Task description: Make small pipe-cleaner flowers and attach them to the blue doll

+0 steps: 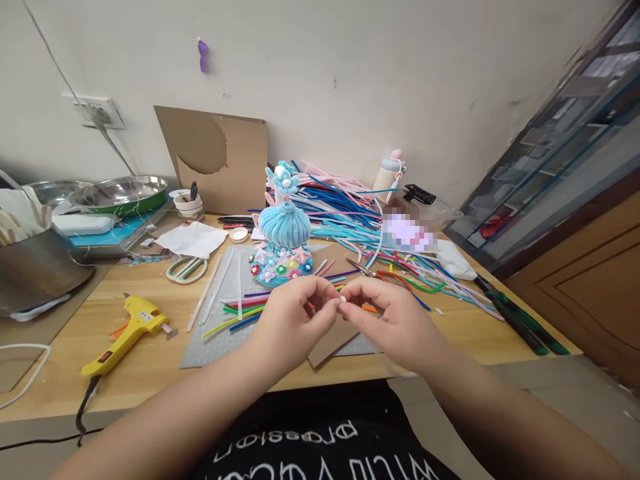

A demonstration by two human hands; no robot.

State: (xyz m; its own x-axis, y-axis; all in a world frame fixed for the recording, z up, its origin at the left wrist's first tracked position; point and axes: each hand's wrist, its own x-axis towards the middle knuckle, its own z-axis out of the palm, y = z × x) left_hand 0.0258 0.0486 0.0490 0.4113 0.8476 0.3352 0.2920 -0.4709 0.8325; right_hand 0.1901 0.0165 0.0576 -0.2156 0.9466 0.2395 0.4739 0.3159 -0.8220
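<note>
Thumb and forefinger of my left hand (pixel 300 320) meet those of my right hand (pixel 397 323) over the table's front part. Pinched between the two hands is a small white piece (pixel 343 299), too small to make out its kind. Just behind my left hand stands a blue pipe-cleaner figure (pixel 285 223) with a puffy skirt and a base covered in colourful flowers. Loose pipe cleaners (pixel 243 313) in several colours lie under and beside my hands, on a grey cutting mat (pixel 195 353). A brown cardboard piece (pixel 325 350) lies below them.
A yellow hot glue gun (pixel 133 330) lies at left, near green-handled scissors (pixel 187 270). Pliers (pixel 367 269) lie behind my right hand; green-and-black scissors (pixel 520 320) lie at the right edge. A big pile of pipe cleaners (pixel 345 200) and a bottle (pixel 389 175) stand at the back.
</note>
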